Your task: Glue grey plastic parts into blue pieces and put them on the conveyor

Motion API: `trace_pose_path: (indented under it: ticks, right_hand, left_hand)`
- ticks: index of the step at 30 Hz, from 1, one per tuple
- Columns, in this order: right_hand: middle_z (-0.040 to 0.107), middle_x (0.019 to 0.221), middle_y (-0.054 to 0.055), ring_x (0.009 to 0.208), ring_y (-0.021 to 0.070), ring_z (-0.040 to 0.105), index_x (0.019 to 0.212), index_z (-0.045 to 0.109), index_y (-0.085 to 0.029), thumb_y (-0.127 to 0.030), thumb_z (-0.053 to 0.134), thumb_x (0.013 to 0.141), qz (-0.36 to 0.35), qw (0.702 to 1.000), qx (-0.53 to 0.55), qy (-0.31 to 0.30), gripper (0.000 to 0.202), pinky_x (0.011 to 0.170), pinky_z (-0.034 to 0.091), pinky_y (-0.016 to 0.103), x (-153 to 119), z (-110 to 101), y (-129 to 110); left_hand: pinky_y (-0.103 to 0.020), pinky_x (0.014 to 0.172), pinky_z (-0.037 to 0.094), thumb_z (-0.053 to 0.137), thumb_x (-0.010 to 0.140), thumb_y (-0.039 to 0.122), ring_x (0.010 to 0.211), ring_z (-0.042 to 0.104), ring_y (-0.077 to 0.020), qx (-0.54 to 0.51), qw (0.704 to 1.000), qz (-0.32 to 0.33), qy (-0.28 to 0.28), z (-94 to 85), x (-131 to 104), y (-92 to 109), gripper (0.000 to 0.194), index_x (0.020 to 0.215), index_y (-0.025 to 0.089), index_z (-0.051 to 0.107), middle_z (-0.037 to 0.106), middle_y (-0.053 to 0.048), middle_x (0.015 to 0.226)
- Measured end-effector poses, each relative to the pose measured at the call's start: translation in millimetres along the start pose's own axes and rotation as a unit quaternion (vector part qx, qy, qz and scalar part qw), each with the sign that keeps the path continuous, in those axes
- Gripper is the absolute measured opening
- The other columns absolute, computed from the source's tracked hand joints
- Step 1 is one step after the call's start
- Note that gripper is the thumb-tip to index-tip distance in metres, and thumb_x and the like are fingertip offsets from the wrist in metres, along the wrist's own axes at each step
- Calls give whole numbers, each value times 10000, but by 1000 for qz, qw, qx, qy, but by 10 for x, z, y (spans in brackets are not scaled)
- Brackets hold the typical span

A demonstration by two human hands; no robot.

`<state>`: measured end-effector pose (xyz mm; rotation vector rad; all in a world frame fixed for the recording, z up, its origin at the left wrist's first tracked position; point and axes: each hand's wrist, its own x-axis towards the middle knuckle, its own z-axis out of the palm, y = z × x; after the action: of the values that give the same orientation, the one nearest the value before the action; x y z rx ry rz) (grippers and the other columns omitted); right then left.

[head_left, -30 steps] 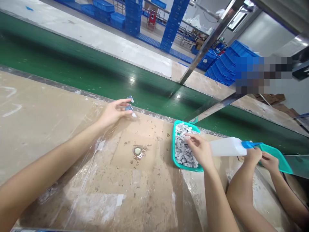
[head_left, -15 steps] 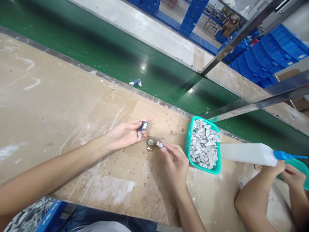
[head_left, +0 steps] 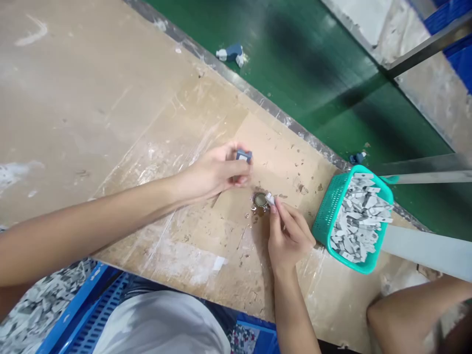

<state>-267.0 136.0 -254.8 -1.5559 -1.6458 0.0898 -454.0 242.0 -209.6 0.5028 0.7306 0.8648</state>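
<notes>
My left hand (head_left: 221, 169) is closed around a small dark blue piece (head_left: 244, 156) with a pale face, held over the cardboard-covered table. Between thumb and fingers, my right hand (head_left: 289, 231) pinches a small whitish-grey piece (head_left: 270, 198). Its tip is at the edge of a small round metal cap (head_left: 260, 200) lying on the table, with wet spots and crumbs around it. To the right stands a teal basket (head_left: 321, 223) heaped with grey-white pieces (head_left: 357, 221).
Beyond the table's edge runs a green belt (head_left: 295, 69) bearing a blue and white part (head_left: 231, 53) and another blue part (head_left: 357, 158). A white bottle (head_left: 427, 250) and a co-worker's arm (head_left: 416, 305) are at right. Blue crates (head_left: 79, 314) stand below.
The view has tilted down and shifted left. My left fingers have curled round the blue piece. My right hand still holds its piece at the cap. A second blue part now shows on the belt.
</notes>
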Motion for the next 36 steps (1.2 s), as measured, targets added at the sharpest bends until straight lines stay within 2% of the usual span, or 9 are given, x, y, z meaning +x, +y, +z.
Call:
trace_pose_path:
  ticks: [3, 6, 10, 20, 26, 29, 32, 36]
  right_hand:
    - [734, 940, 25, 809, 142, 692, 1120, 703, -278, -73, 704, 795, -27, 1000, 2, 0, 384, 733, 588, 299, 3, 15, 5]
    - [730, 900, 12, 771, 135, 683, 1115, 704, -286, -64, 712, 785, -40, 999, 0, -6, 398, 697, 579, 292, 7, 24, 14]
    - [729, 889, 3, 769, 139, 686, 1098, 708, -297, -87, 709, 795, -40, 999, 4, -15, 368, 695, 579, 302, 21, 31, 17]
    - [723, 888, -6, 781, 134, 676, 1105, 703, -311, -29, 718, 763, -41, 998, 25, -38, 443, 704, 571, 306, 23, 27, 5]
    - [723, 882, -3, 752, 128, 670, 1092, 710, -300, -32, 727, 755, -44, 998, 26, -36, 430, 687, 570, 305, 19, 39, 15]
    - [723, 871, -6, 757, 132, 677, 1080, 712, -303, -46, 722, 766, -43, 999, 24, -20, 406, 679, 572, 304, 30, 28, -1]
    - [719, 860, -8, 758, 131, 677, 1058, 721, -305, -46, 719, 769, -34, 999, 31, 22, 388, 673, 562, 300, 62, -24, -37]
    - [707, 846, -5, 751, 128, 662, 1048, 726, -311, -69, 713, 784, 6, 997, 49, 67, 359, 649, 536, 293, 101, -126, -95]
  left_hand:
    - [-223, 610, 436, 610, 735, -38, 610, 564, -79, 76, 996, 43, 30, -29, 54, -91, 248, 861, 145, 500, 573, 15, 765]
    - [-234, 698, 477, 665, 770, 31, 698, 611, -96, 121, 991, 59, 6, -53, 75, -158, 189, 912, 129, 589, 601, 14, 776]
    - [-260, 747, 515, 603, 870, 121, 741, 649, -122, 155, 986, 50, -18, -40, 52, -157, 65, 898, 127, 662, 630, 2, 764]
    - [-265, 751, 548, 639, 846, 110, 766, 685, -144, 206, 976, 59, -19, -4, 9, -80, 22, 853, 128, 649, 669, -6, 757]
    - [-261, 787, 559, 680, 827, 178, 798, 692, -141, 222, 973, 64, -20, -18, 8, -90, 57, 857, 138, 652, 684, 5, 783]
    - [-259, 823, 556, 703, 804, 197, 845, 697, -153, 246, 967, 64, -36, -43, 1, -80, 90, 863, 134, 678, 708, -4, 834]
    - [-269, 860, 552, 765, 740, 205, 882, 699, -170, 272, 958, 57, -74, -83, -27, -88, 162, 878, 139, 709, 733, -18, 893]
    - [-286, 853, 564, 810, 696, 245, 901, 709, -202, 260, 956, -13, -132, -92, -93, -136, 251, 911, 145, 729, 746, -54, 929]
